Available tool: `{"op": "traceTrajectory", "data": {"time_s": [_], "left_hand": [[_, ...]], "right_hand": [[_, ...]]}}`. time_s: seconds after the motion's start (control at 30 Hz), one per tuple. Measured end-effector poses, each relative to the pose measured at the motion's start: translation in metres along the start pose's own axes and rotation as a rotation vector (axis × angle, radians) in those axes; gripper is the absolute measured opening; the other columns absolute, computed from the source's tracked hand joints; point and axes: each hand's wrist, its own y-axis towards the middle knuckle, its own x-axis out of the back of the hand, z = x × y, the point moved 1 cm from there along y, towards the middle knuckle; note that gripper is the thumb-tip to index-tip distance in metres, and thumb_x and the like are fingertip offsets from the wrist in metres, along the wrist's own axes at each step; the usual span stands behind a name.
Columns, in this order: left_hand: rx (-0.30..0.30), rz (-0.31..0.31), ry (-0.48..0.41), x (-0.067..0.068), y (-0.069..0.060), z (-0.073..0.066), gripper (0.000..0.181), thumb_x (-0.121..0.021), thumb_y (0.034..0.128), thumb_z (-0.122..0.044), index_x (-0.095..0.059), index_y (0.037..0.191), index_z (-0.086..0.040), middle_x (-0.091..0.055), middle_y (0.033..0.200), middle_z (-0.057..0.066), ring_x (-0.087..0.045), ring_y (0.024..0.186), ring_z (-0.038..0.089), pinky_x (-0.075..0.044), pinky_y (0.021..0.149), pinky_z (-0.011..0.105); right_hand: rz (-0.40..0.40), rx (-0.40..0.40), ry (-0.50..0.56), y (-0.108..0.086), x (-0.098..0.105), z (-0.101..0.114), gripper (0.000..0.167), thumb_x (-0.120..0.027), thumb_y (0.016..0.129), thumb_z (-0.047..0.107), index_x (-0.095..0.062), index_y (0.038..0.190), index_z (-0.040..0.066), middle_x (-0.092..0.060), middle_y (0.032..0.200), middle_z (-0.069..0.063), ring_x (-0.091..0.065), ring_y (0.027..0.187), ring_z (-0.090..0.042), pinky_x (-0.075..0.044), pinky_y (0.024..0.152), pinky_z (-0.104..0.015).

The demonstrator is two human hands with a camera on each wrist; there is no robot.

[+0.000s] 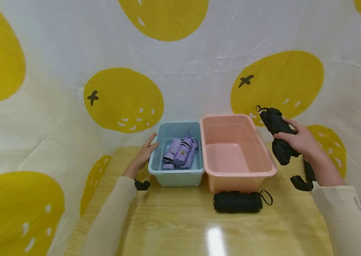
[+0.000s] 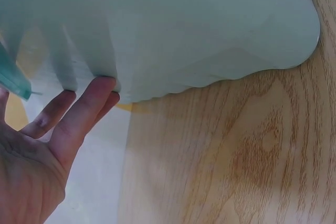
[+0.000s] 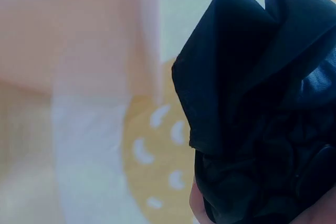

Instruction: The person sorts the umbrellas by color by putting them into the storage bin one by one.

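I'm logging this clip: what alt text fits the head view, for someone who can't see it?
A person's right hand holds a black rolled bundle beside a pink bin, while the left hand touches a blue bin containing purple rolled bundles. Another black bundle lies on the wooden table in front of the pink bin.

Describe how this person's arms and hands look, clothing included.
Loose, plain-looking cream sleeves, left and right, run down to the wrists. The left hand and right hand are bare, without gloves. A small, curved black piece shows beside each wrist, left and right.
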Motion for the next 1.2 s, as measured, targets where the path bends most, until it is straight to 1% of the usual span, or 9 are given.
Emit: {"op": "traceTrajectory", "data": {"time_s": [0.13, 0.27, 0.43, 0.53, 0.67, 0.83, 1.03, 1.13, 1.2], "left_hand": [[-0.014, 0.010, 0.009, -0.002, -0.001, 0.002, 0.064, -0.049, 0.1010, -0.043, -0.018, 0.156, -0.033, -0.035, 0.148, 0.026, -0.049, 0.121, 0.045, -0.050, 0.086, 0.053], [-0.012, 0.011, 0.007, -0.002, -0.001, 0.003, 0.066, -0.050, 0.1003, -0.044, -0.018, 0.156, -0.033, -0.036, 0.147, 0.026, -0.050, 0.120, 0.045, -0.050, 0.085, 0.054], [-0.001, 0.002, -0.002, -0.003, 0.000, 0.003, 0.064, -0.052, 0.0990, -0.046, -0.021, 0.155, -0.037, -0.038, 0.146, 0.025, -0.051, 0.119, 0.045, -0.048, 0.087, 0.057], [-0.012, -0.023, 0.000, -0.002, 0.000, 0.002, 0.063, -0.051, 0.1002, -0.043, -0.022, 0.155, -0.034, -0.041, 0.143, 0.025, -0.051, 0.118, 0.046, -0.047, 0.087, 0.059], [-0.010, -0.021, 0.004, 0.000, 0.001, 0.002, 0.060, -0.048, 0.1024, -0.038, -0.021, 0.156, -0.034, -0.041, 0.143, 0.027, -0.051, 0.117, 0.046, -0.048, 0.087, 0.057], [-0.019, -0.025, 0.004, -0.002, 0.005, -0.001, 0.059, -0.048, 0.1027, -0.037, -0.022, 0.155, -0.034, -0.041, 0.144, 0.025, -0.052, 0.118, 0.044, -0.048, 0.087, 0.053], [-0.027, -0.003, 0.003, -0.006, 0.012, -0.005, 0.058, -0.048, 0.1031, -0.035, -0.022, 0.155, -0.035, -0.040, 0.145, 0.022, -0.052, 0.118, 0.042, -0.048, 0.088, 0.053], [-0.024, -0.004, 0.002, -0.008, 0.013, -0.005, 0.058, -0.047, 0.1034, -0.034, -0.022, 0.155, -0.035, -0.040, 0.145, 0.024, -0.052, 0.119, 0.043, -0.048, 0.089, 0.053], [-0.020, -0.006, -0.002, -0.010, 0.015, -0.004, 0.058, -0.048, 0.1030, -0.034, -0.022, 0.155, -0.036, -0.039, 0.145, 0.025, -0.051, 0.119, 0.043, -0.048, 0.089, 0.052]], "right_hand": [[0.000, 0.008, -0.029, 0.007, -0.004, 0.028, 0.089, -0.059, 0.092, 0.051, -0.009, 0.158, 0.017, -0.028, 0.142, -0.040, -0.048, 0.110, -0.052, -0.051, 0.080, -0.053], [0.034, 0.022, -0.002, 0.017, -0.013, 0.052, 0.090, -0.062, 0.091, 0.051, -0.011, 0.158, 0.020, -0.026, 0.146, -0.036, -0.047, 0.114, -0.049, -0.048, 0.086, -0.056], [0.067, 0.046, 0.026, 0.032, -0.028, 0.070, 0.087, -0.063, 0.091, 0.046, -0.013, 0.158, 0.021, -0.022, 0.151, -0.032, -0.042, 0.121, -0.048, -0.042, 0.093, -0.060], [0.078, 0.062, 0.020, 0.043, -0.040, 0.077, 0.085, -0.064, 0.091, 0.043, -0.015, 0.158, 0.022, -0.022, 0.152, -0.029, -0.039, 0.124, -0.048, -0.041, 0.095, -0.060], [0.082, 0.080, -0.035, 0.057, -0.054, 0.082, 0.084, -0.065, 0.090, 0.041, -0.018, 0.157, 0.023, -0.022, 0.153, -0.027, -0.035, 0.126, -0.047, -0.039, 0.096, -0.061], [0.116, 0.135, -0.113, 0.069, -0.067, 0.082, 0.083, -0.066, 0.090, 0.041, -0.020, 0.157, 0.024, -0.029, 0.151, -0.026, -0.039, 0.124, -0.044, -0.039, 0.095, -0.059], [0.211, 0.248, -0.161, 0.081, -0.075, 0.077, 0.079, -0.066, 0.091, 0.035, -0.024, 0.156, 0.023, -0.030, 0.152, -0.023, -0.038, 0.126, -0.042, -0.035, 0.097, -0.059], [0.207, 0.336, -0.187, 0.087, -0.080, 0.070, 0.075, -0.067, 0.090, 0.031, -0.032, 0.154, 0.016, -0.037, 0.148, -0.021, -0.044, 0.119, -0.038, -0.039, 0.094, -0.056], [0.195, 0.404, -0.232, 0.091, -0.083, 0.064, 0.072, -0.068, 0.088, 0.027, -0.037, 0.151, 0.012, -0.041, 0.146, -0.019, -0.047, 0.115, -0.036, -0.041, 0.091, -0.053]]}}
